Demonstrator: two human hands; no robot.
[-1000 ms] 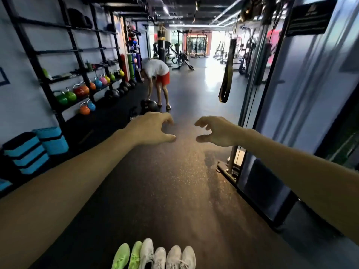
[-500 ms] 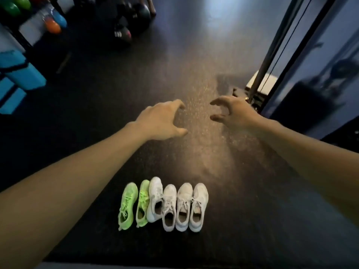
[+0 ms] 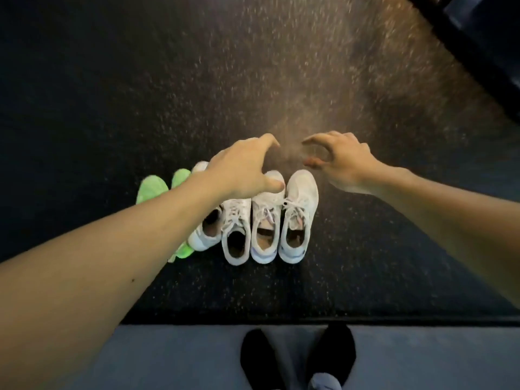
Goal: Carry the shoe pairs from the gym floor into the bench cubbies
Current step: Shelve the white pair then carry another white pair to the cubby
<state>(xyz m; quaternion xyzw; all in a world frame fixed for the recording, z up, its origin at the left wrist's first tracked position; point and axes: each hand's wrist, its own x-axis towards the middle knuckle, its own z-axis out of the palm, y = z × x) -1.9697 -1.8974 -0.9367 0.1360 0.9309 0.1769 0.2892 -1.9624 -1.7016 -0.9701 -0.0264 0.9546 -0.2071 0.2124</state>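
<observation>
Hands lowered over shoes, empty

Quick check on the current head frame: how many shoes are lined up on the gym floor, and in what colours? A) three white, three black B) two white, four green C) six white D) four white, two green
D: the row on the dark floor shows a green pair at the left end, partly behind the left forearm, then four white shoes beside it; neither the left hand nor the right hand holds anything.
</observation>
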